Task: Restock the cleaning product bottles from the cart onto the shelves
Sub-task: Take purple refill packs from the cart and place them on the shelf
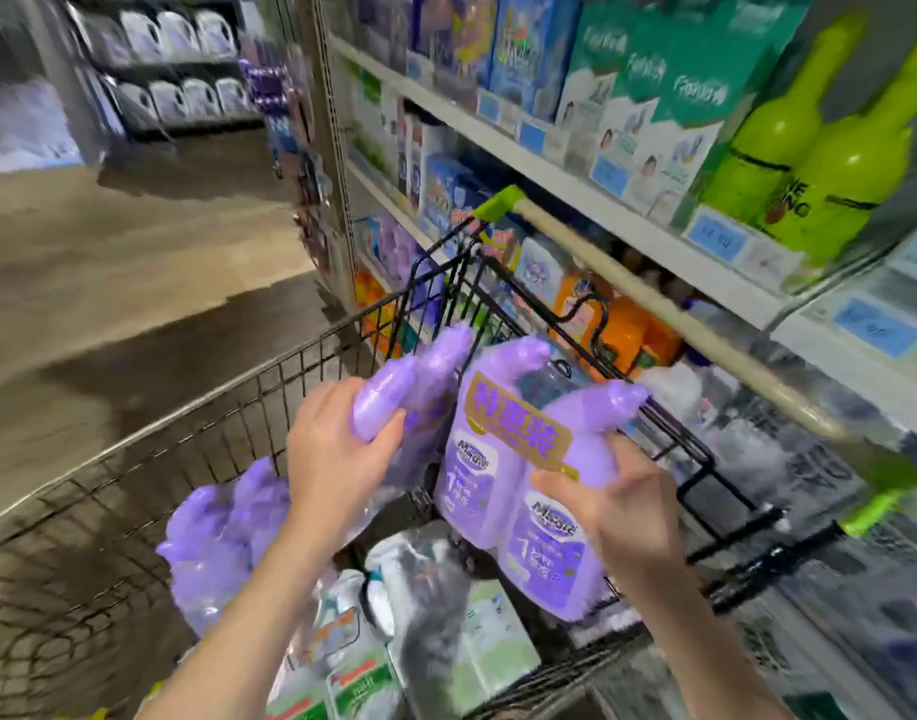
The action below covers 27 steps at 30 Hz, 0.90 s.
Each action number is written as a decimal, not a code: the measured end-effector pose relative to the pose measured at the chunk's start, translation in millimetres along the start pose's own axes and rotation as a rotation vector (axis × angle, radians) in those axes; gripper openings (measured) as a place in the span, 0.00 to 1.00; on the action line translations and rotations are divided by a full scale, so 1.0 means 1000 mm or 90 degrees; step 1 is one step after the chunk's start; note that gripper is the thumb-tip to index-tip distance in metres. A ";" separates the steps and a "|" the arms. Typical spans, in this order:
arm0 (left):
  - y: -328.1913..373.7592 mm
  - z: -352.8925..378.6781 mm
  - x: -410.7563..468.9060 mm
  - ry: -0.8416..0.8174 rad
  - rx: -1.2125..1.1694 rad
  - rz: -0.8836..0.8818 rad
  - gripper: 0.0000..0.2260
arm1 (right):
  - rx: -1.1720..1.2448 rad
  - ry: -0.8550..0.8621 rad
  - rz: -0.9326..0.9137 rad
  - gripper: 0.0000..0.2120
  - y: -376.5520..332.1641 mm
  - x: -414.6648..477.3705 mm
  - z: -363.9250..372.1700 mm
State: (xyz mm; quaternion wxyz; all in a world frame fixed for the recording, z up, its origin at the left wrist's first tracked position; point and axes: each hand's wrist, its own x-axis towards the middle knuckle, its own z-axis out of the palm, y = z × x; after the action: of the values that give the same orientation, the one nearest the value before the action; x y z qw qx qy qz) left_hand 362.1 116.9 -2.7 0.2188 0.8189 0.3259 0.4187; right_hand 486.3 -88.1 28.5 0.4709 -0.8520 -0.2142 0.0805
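Note:
Over the wire cart (269,387) I hold two shrink-wrapped twin packs of purple cleaner bottles. My left hand (337,449) grips the neck of the left purple pack (420,376). My right hand (617,491) grips the right purple pack (503,470), which carries a gold label with purple characters. A third purple pack (222,532) lies in the cart at the left. White and green refill packs (363,662) lie lower in the cart. The shelves (591,200) stand to the right.
The cart's handle bar (654,298) with green ends runs along the shelf front. Green bottles (809,148) and teal boxes (669,90) fill the upper shelf; orange bottles (622,330) sit below. An aisle floor (134,283) opens to the left, with more shelving (176,65) beyond.

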 end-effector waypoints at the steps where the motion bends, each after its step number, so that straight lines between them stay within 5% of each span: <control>1: 0.017 -0.014 0.004 0.030 0.003 0.006 0.18 | 0.029 0.010 -0.005 0.20 -0.009 -0.004 -0.008; 16: 0.247 -0.177 -0.023 0.237 -0.087 0.233 0.13 | 0.160 0.235 -0.343 0.17 -0.083 -0.100 -0.213; 20: 0.296 -0.183 -0.044 0.248 -0.164 0.301 0.12 | 0.065 0.336 -0.447 0.16 -0.078 -0.140 -0.282; 27: 0.368 -0.153 -0.065 0.233 -0.329 0.388 0.09 | -0.067 0.546 -0.445 0.20 -0.050 -0.194 -0.367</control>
State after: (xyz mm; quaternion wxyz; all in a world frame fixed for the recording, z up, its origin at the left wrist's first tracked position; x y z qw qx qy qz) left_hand 335.9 -171.4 279.2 0.2214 0.7083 -0.0122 0.6702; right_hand 422.4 -431.9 257.1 0.4711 -0.7093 -0.2769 -0.4453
